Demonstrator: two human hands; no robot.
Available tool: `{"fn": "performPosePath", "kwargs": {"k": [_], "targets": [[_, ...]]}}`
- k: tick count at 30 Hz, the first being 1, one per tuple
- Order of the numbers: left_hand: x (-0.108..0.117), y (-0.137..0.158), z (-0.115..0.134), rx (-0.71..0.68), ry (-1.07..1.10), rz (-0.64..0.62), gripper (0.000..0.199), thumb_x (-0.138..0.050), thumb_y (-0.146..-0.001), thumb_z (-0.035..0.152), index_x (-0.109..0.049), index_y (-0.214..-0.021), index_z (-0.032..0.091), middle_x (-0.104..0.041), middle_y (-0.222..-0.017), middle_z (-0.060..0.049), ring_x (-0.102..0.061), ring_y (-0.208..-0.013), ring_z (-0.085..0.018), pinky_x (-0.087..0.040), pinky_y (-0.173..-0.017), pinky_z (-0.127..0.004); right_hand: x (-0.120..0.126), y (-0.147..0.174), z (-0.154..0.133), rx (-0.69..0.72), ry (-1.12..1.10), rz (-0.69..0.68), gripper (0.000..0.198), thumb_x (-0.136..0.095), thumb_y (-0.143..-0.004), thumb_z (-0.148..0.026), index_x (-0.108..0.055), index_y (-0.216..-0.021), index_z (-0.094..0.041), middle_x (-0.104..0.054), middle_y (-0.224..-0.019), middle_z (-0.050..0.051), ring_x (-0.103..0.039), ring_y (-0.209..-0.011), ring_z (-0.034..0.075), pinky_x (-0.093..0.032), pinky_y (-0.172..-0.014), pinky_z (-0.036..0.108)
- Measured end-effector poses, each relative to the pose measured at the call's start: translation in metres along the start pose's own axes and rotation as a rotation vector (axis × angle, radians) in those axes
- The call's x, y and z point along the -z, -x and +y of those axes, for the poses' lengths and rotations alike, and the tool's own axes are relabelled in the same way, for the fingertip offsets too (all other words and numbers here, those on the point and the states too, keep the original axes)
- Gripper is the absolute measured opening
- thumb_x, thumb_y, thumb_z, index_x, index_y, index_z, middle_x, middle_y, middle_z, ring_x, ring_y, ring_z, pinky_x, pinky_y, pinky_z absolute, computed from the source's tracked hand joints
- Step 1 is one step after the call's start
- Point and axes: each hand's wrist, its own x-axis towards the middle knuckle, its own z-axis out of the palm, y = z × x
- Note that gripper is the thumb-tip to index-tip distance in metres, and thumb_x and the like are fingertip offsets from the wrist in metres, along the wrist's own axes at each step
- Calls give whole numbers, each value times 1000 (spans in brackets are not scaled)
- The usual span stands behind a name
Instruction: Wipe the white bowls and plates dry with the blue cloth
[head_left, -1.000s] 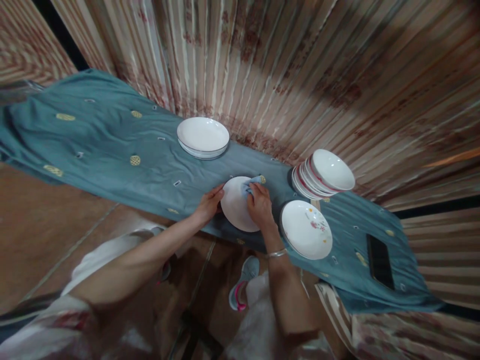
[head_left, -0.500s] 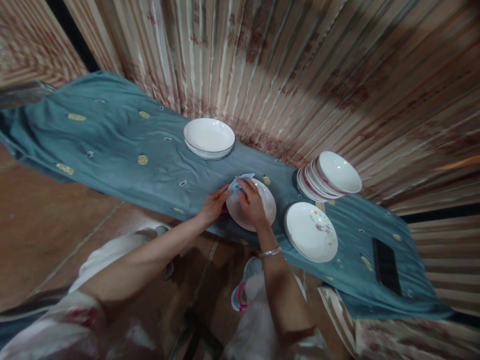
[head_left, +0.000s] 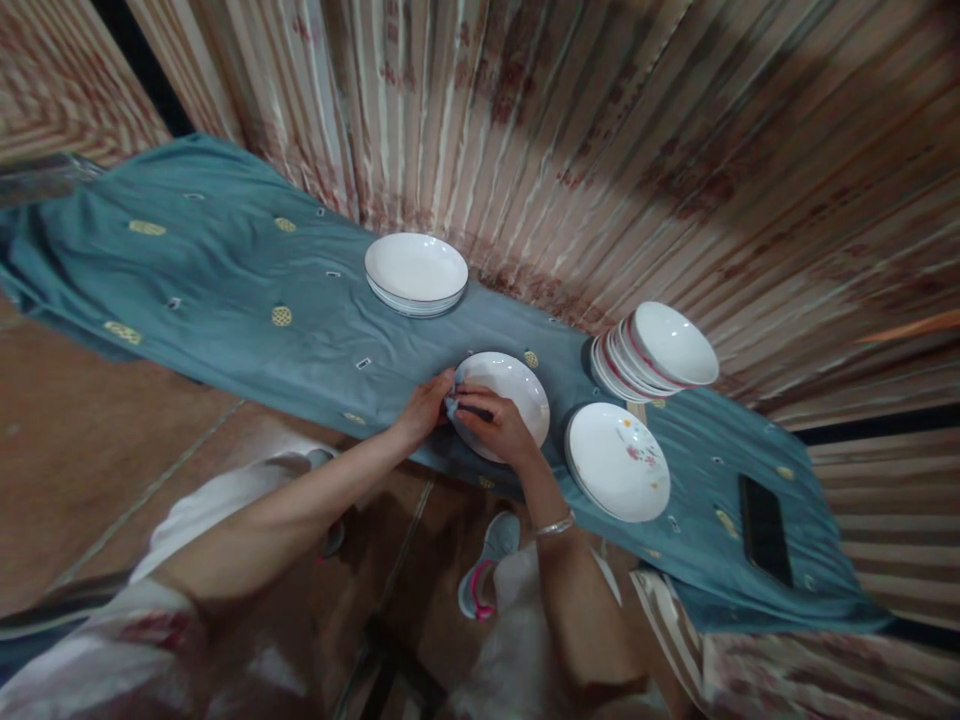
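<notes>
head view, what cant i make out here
All in the head view:
Blue cloth: mostly hidden by the left hand and right hand.
Any left fingers under the plate: hidden by its rim.
Insides of the lower bowls: covered by the top bowl.
Object at far left: cut off by the picture's edge.

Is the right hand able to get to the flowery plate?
Probably yes: the flowery plate lies uncovered close by, though the right hand is busy with the blue cloth.
</notes>
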Motion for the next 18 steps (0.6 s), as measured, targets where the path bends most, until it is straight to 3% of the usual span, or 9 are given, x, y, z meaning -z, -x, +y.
{"fn": "performPosePath", "kwargs": {"k": [4, 10, 18], "targets": [[0, -2, 0, -105, -64, 22, 33, -64, -81, 44, -74, -98, 17, -74, -94, -6, -64, -93, -21, -50, -72, -26, 4, 12, -9, -39, -24, -59, 15, -67, -82, -25, -75, -94, -22, -72, -113, 5, -66, -109, 19, -46, -103, 34], [-1, 1, 0, 20, 6, -10, 50, -69, -76, 43, -68, -119, 19, -73, -93, -4, -63, -74, -17, -49, -60, -26, 13, 35, -24, -138, 37, -126, 22, -67, -76, -19, -71, -98, -21, -70, -115, 4, -63, -112, 19, -43, -104, 34], [-2, 1, 2, 56, 49, -2, 50, -69, -77, 34, -66, -124, 17, -74, -89, -5, -63, -71, -16, -52, -62, -27, 30, 65, -32, -203, 253, -138, 33, -51, -70, -2, -68, -89, -22, -72, -107, 2, -65, -106, 18, -44, -101, 35]]}}
